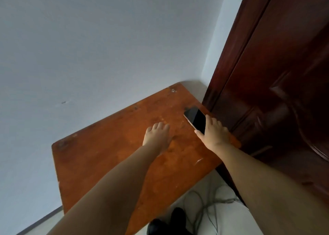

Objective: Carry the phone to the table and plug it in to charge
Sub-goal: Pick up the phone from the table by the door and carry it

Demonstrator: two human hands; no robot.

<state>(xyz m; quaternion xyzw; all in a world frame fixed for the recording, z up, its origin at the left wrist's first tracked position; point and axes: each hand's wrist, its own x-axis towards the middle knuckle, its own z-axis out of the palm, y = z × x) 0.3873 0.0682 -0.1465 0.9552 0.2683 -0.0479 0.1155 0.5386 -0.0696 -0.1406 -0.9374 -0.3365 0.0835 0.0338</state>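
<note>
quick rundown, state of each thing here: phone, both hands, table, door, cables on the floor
phone: screen dark, no cable visible in it
right hand: gripping the phone's near end
left hand: empty, palm down over the table
table: worn, scratched
door: beside the table
cables: loose, tangled on the floor

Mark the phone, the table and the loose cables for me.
phone (195,118): head view, middle of its dark screen.
table (110,156): head view, bare wooden top, left of the arms.
cables (201,203): head view, grey strands on the floor below the table's near edge.
</note>
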